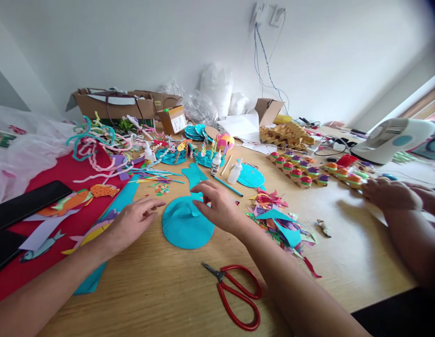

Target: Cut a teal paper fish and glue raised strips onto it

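Observation:
A round turquoise disc (188,234) lies on the table between my hands, with a raised or curved turquoise piece on its upper part. My left hand (135,220) is just left of the disc, fingers loosely bent and holding nothing. Over the disc's upper right edge hovers my right hand (219,203), its thumb and forefinger apart; whether a fingertip touches the raised piece I cannot tell. Red-handled scissors (234,292) rest in front of the disc. Behind it are a turquoise offcut (193,175), a white glue bottle (216,163) and a clear bottle (234,172).
Colourful paper scraps (276,217) are piled right of my right forearm. Red sheets (73,173) with paper fish cutouts lie at left. Decorated egg cartons (298,171), a white machine (389,140) and another person's hands (393,194) are at right. Cardboard boxes (115,107) stand behind.

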